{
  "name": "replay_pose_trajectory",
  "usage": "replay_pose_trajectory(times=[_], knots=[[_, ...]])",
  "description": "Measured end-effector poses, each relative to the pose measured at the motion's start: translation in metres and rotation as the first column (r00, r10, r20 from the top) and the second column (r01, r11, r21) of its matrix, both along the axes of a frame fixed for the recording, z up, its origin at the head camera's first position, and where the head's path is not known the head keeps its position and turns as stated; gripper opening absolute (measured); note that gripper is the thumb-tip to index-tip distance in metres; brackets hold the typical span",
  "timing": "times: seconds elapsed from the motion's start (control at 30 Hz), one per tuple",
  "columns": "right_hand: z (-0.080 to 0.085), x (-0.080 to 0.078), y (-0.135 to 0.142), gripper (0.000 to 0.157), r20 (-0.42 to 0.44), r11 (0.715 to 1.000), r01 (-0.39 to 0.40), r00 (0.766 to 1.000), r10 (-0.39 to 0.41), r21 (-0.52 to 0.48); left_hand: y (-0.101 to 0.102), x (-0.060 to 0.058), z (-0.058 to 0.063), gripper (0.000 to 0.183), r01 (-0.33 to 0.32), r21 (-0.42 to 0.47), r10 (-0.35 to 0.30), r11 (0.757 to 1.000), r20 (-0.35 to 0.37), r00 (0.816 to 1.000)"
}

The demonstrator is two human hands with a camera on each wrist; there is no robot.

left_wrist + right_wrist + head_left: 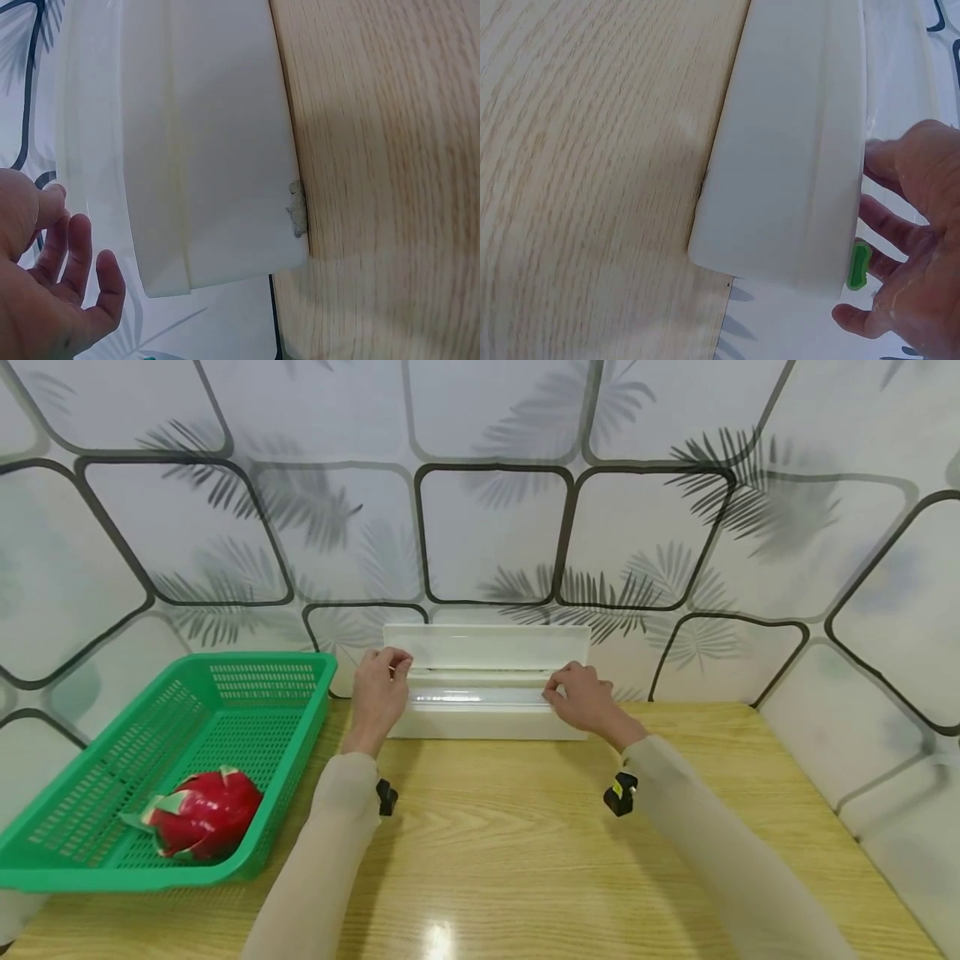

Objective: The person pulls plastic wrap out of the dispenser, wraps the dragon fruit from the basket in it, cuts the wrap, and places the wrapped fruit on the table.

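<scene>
A long white cling film dispenser point(487, 725) stands against the wall with its lid point(487, 647) raised. Inside it lies a shiny, clear roll of cling film point(480, 696). My left hand point(381, 689) is at the dispenser's left end, thumb and forefinger pinched together at the film. Over the right end, my right hand point(583, 695) pinches at the film with thumb and forefinger, its other fingers bent. The right wrist view shows a small green piece point(859, 265) at the dispenser's end, beside the right fingers. The film's edge is hard to make out.
On the left stands a green plastic basket point(300, 752) with a red dragon fruit point(210, 814) in it. The wood-grain table point(495, 843) extends in front of the dispenser. A patterned wall point(495, 543) rises directly behind and along the right side.
</scene>
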State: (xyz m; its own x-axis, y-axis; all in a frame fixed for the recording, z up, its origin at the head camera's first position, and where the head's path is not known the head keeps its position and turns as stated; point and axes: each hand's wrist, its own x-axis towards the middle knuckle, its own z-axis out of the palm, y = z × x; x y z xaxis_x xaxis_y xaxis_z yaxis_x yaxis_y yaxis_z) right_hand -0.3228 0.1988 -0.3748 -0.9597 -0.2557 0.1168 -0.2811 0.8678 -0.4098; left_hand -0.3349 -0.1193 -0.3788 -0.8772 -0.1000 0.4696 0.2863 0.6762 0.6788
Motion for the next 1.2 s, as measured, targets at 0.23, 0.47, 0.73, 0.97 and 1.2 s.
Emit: replay_pose_trajectory(times=[0.23, 0.47, 0.73, 0.97, 1.2], knots=[[0.001, -0.003, -0.003, 0.026, -0.076, 0.998, -0.006, 0.997, 0.001, -0.068, -0.001, 0.002, 0.000, 0.020, 0.003, 0.018, -0.003, 1.000, 0.017, 1.000], [0.000, -0.004, 0.000, 0.024, -0.102, 0.994, -0.023, 0.995, 0.013, -0.105, -0.002, 0.002, -0.001, 0.021, 0.051, 0.027, -0.052, 0.998, 0.050, 0.997], [-0.001, -0.005, 0.003, 0.026, -0.091, 0.986, -0.044, 0.995, 0.030, -0.158, -0.003, 0.002, -0.001, 0.021, 0.069, 0.056, -0.073, 0.996, 0.062, 0.995], [0.002, -0.005, 0.010, 0.026, -0.094, 0.981, -0.091, 0.993, 0.076, -0.172, -0.003, 0.002, 0.001, 0.020, 0.060, 0.058, -0.063, 0.996, 0.050, 0.997], [-0.003, -0.004, 0.012, 0.027, -0.128, 0.987, -0.090, 0.989, 0.073, -0.131, -0.002, 0.002, 0.001, 0.019, 0.059, 0.055, -0.060, 0.997, 0.031, 0.998]])
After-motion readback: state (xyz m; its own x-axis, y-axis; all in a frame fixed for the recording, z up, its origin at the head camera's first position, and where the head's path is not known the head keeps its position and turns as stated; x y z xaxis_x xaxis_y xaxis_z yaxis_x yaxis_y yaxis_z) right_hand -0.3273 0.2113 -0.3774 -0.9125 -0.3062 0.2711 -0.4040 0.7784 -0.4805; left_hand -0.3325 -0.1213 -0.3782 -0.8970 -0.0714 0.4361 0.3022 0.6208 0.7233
